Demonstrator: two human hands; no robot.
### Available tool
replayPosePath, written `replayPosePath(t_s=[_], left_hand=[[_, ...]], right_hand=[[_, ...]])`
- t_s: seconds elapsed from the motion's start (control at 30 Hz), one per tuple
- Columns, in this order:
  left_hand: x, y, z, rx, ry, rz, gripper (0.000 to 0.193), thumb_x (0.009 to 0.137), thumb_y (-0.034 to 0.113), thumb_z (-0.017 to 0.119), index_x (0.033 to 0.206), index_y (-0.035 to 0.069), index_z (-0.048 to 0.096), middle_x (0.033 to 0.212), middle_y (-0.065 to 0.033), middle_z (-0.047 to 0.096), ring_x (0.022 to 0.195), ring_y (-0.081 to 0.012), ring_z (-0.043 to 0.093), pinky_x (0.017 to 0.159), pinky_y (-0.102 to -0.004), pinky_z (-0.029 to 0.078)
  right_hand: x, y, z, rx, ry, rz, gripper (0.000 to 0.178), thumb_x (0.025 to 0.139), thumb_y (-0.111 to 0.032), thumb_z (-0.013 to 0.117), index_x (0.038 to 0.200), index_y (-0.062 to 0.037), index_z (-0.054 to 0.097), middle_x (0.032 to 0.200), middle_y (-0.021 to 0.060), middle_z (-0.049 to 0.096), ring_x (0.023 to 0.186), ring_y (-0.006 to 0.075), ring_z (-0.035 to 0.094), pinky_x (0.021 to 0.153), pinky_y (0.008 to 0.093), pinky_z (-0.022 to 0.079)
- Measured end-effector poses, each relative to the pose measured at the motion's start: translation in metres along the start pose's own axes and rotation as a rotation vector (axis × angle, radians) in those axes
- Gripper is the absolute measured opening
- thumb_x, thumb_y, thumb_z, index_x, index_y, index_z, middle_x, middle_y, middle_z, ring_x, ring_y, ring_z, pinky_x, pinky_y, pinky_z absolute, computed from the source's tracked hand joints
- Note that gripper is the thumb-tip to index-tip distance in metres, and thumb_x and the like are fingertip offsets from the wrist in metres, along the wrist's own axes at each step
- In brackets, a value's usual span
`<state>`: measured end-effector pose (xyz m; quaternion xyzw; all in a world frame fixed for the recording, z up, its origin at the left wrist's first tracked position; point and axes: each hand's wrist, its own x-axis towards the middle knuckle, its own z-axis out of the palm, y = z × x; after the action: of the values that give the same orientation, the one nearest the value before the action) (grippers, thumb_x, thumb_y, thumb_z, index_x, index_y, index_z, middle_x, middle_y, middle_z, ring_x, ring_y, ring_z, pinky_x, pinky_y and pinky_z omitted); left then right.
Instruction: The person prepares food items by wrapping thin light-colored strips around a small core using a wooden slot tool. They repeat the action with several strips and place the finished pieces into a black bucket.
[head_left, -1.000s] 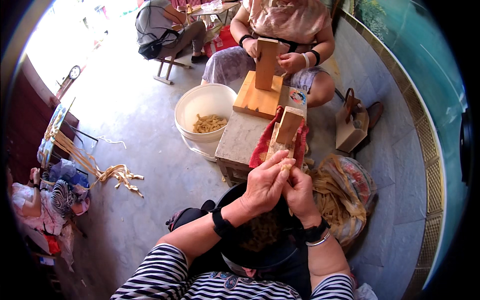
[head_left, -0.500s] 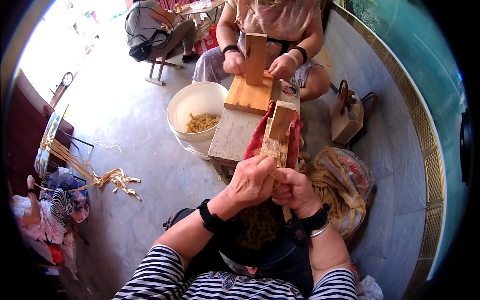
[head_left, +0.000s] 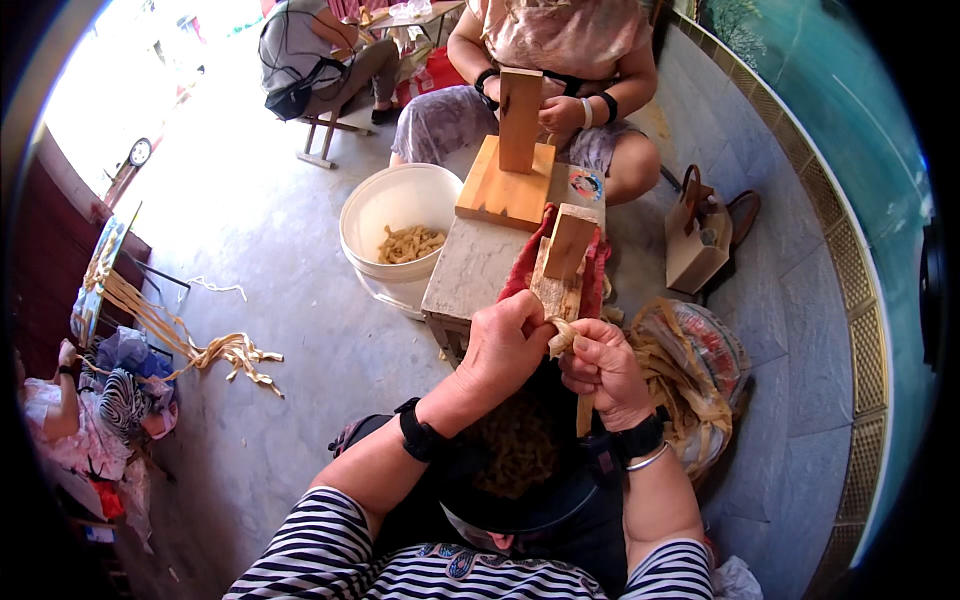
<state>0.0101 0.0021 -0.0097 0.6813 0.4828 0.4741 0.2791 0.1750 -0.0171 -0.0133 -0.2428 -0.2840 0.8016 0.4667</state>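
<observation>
A soft tan strip (head_left: 563, 337) is looped into a knot between my two hands. My left hand (head_left: 505, 345) pinches the knot's left side, fingers closed. On the other side my right hand (head_left: 604, 368) grips the strip with thumb and curled fingers, and a flat tail hangs below it. Just beyond them is a small wooden stand (head_left: 572, 248) with an upright block, set on red cloth (head_left: 525, 265) at the near end of a low grey bench (head_left: 462, 275). Beneath my hands, a dark basin (head_left: 545, 518) on my lap holds many similar tan pieces, dimly lit.
Across the bench sits a person behind a larger wooden stand (head_left: 520, 125). Left of the bench, a white bucket (head_left: 400, 180) contains tan pieces. A plastic bag of long strips (head_left: 690, 360) lies at right, near a beige handbag (head_left: 697, 245). More strips (head_left: 225, 355) hang at left.
My hands have moved slightly apart, the right one shifting right, and the knot now shows between them. The person opposite has drawn both hands back from the larger stand.
</observation>
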Motion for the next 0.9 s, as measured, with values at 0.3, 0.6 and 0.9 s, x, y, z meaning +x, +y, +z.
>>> replayPosePath(t_s=[0.3, 0.6, 0.9], left_hand=[[0.009, 0.0, -0.021, 0.147, -0.399, 0.169, 0.033, 0.084, 0.027, 0.065, 0.066, 0.001, 0.056, 0.058, -0.0141, 0.056, 0.053, -0.0281, 0.058, 0.05, -0.034, 0.046], [0.006, -0.009, -0.041, -1.282, -0.64, -0.49, 0.028, 0.089, 0.017, 0.057, 0.064, 0.004, 0.057, 0.053, -0.0037, 0.052, 0.039, -0.0104, 0.043, 0.036, -0.0227, 0.033], [0.009, 0.02, -0.045, 0.156, -0.441, 0.094, 0.025, 0.085, 0.027, 0.062, 0.094, 0.003, 0.062, 0.079, -0.0154, 0.061, 0.084, -0.0319, 0.062, 0.075, -0.0383, 0.048]], right_hand=[[0.006, 0.006, -0.004, -0.433, 0.16, -0.1, 0.012, 0.092, -0.015, 0.056, 0.088, -0.0035, 0.061, 0.061, -0.0068, 0.047, 0.048, -0.0002, 0.035, 0.042, 0.0162, 0.026], [-0.013, -0.026, -0.006, -0.634, 0.076, -0.322, 0.009, 0.085, -0.009, 0.064, 0.08, -0.0019, 0.064, 0.061, -0.0042, 0.055, 0.05, 0.0013, 0.044, 0.045, 0.0161, 0.033], [-0.007, -0.015, -0.012, -0.925, 0.119, -0.236, 0.011, 0.084, -0.006, 0.063, 0.074, -0.0014, 0.06, 0.067, -0.0069, 0.054, 0.062, 0.0009, 0.045, 0.055, 0.0174, 0.038]])
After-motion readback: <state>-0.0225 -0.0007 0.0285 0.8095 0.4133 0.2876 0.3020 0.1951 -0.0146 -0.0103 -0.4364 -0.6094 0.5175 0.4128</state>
